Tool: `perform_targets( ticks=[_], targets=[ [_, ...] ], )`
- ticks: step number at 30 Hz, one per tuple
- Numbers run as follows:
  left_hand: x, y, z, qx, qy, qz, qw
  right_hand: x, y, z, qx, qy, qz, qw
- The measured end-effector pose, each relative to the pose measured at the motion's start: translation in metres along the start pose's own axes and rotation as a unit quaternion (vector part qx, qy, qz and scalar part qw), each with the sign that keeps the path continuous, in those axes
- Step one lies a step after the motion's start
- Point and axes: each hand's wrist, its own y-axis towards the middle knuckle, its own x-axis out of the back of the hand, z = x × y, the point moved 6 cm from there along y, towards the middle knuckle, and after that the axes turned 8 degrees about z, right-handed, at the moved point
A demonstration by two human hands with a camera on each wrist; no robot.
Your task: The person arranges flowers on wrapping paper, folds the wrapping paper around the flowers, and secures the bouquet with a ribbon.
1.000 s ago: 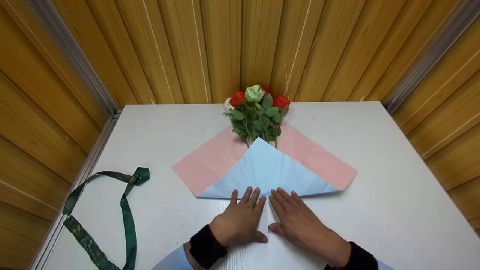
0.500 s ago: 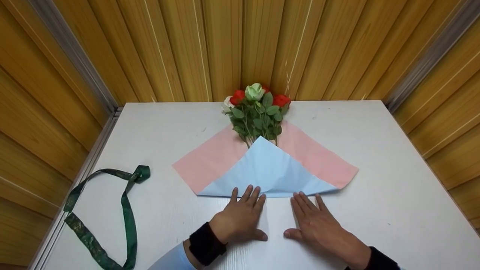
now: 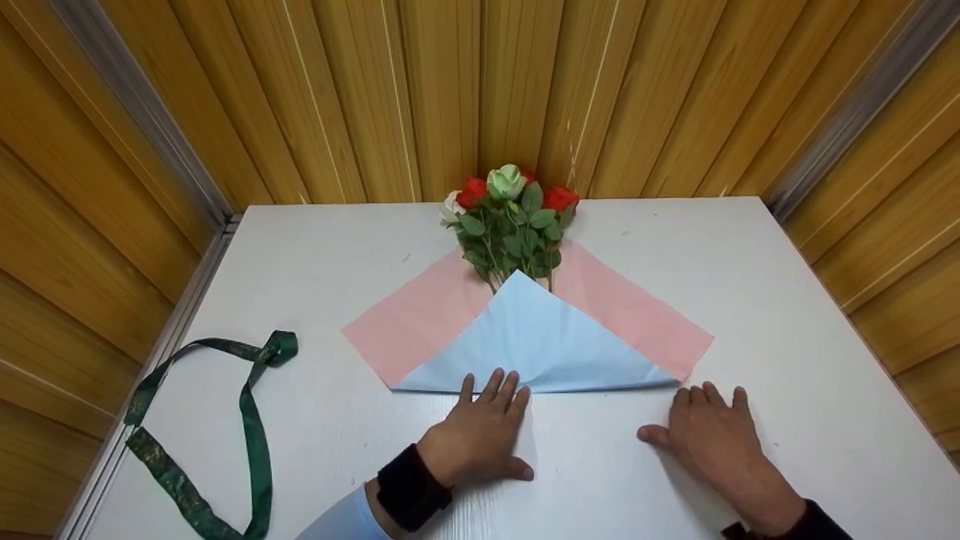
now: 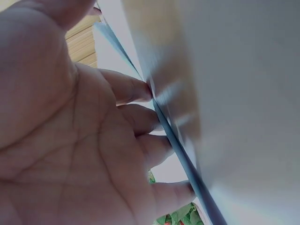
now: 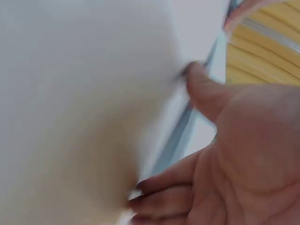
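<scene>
A sheet of wrapping paper, pink on one face (image 3: 420, 322) and blue on the other (image 3: 525, 345), lies on the white table with its near part folded up into a blue triangle. Rose stems run under the triangle's tip, and the roses (image 3: 514, 217), red, white and pale green, lean out at the far side. My left hand (image 3: 480, 431) rests with spread fingers on the folded edge, left of its middle; the left wrist view shows those fingertips (image 4: 145, 91) along the blue crease. My right hand (image 3: 712, 442) lies flat at the fold's right end, thumb out to the side.
A dark green ribbon (image 3: 256, 435) lies in a loose loop on the left of the table (image 3: 787, 300). Wood-patterned panels (image 3: 442, 90) rise behind the table and at both sides. A metal rail (image 3: 172, 337) runs along the left edge.
My right hand has slid rightward along the folded edge, from beside the left hand to the paper's right corner. The left hand has stayed on the fold.
</scene>
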Motion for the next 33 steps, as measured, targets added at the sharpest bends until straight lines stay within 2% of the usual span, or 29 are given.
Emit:
perform_targets(
  ticks=[2,4,6,8,10,12,15,18,21,24,28,33],
  targets=[
    [0.000,0.000,0.000,0.003,-0.003,0.000,1.0000,0.011,0.003,0.015,0.032,-0.009,-0.080,0.9962],
    [0.000,0.000,0.000,0.004,-0.009,0.000,1.0000,0.019,0.006,0.035,0.080,-0.007,-0.147,0.9859],
    [0.000,0.000,0.000,0.003,-0.012,0.000,0.9999,0.019,0.010,0.054,0.132,0.003,-0.155,0.9790],
    [0.000,0.001,0.000,0.003,-0.007,-0.004,1.0000,0.013,0.015,0.068,0.166,0.017,-0.113,0.9794],
    [0.000,0.001,-0.001,0.001,0.001,-0.010,0.9999,0.004,0.019,0.076,0.178,0.034,-0.035,0.9829],
    [0.000,0.001,-0.001,-0.001,0.010,-0.017,0.9998,-0.006,0.022,0.079,0.175,0.057,0.042,0.9821],
    [0.000,-0.002,0.002,0.001,0.022,-0.023,0.9995,-0.014,0.023,0.079,0.162,0.077,0.110,0.9776],
    [-0.002,-0.009,0.009,0.008,0.018,-0.022,0.9996,-0.017,0.024,0.080,0.158,0.089,0.129,0.9751],
    [-0.005,-0.022,0.021,0.008,-0.013,-0.020,0.9997,-0.018,0.024,0.081,0.154,0.087,0.132,0.9754],
    [-0.011,-0.043,0.043,0.022,-0.062,-0.025,0.9975,-0.019,0.023,0.081,0.146,0.083,0.135,0.9765],
    [-0.019,-0.069,0.074,0.057,-0.115,-0.041,0.9909,-0.019,0.023,0.080,0.137,0.078,0.140,0.9776],
    [-0.024,-0.081,0.092,0.074,-0.140,-0.061,0.9855,-0.019,0.019,0.070,0.116,0.083,0.143,0.9794]
  ],
)
